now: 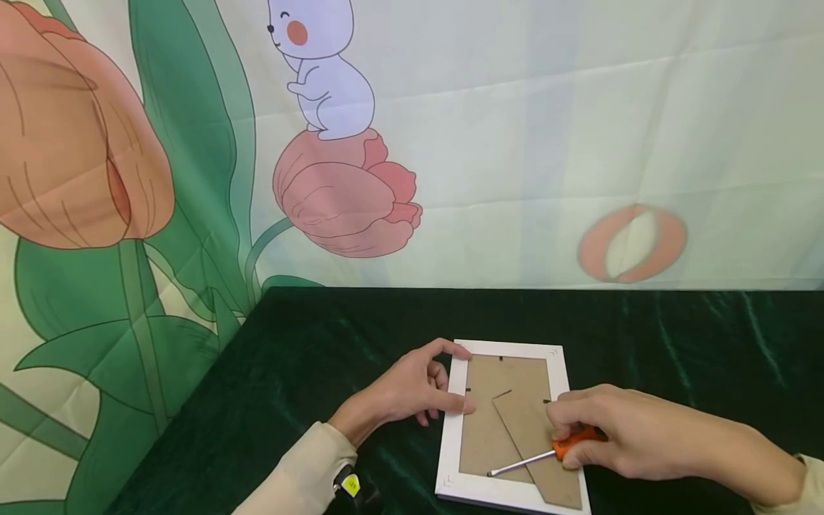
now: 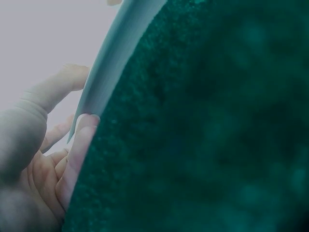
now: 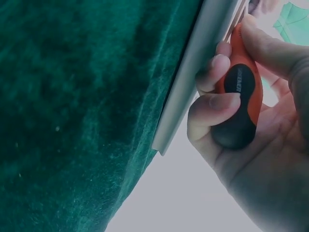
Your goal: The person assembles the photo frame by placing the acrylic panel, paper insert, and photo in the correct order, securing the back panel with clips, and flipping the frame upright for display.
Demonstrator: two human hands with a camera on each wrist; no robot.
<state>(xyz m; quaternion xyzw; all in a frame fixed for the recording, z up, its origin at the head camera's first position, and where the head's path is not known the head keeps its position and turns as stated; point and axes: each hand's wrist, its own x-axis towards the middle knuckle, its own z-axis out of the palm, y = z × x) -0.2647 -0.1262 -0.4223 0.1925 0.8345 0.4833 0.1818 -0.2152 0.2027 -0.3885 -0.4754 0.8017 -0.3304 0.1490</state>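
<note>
A white picture frame (image 1: 453, 447) lies face down, its brown backboard (image 1: 478, 440) and slanting stand leg (image 1: 547, 481) showing. My left hand (image 1: 412, 390) grips the frame's left edge, with thumb and index finger on the white border. In the left wrist view, other fingers bend in at the frame's side (image 2: 108, 67). At the right edge, my right hand (image 1: 637, 433) holds a screwdriver (image 1: 524, 461) by its orange and black handle (image 3: 241, 87). The metal shaft points left across the stand leg, tip over the lower backboard. Small dark tabs (image 1: 501, 358) sit along the border's inner edge.
Dark green velvet cloth (image 1: 309, 357) covers the table under the frame. Behind it hangs a pale backdrop (image 1: 489, 143) printed with tulips and a white animal. A dark strap with a yellow tag (image 1: 350, 486) is on the left sleeve.
</note>
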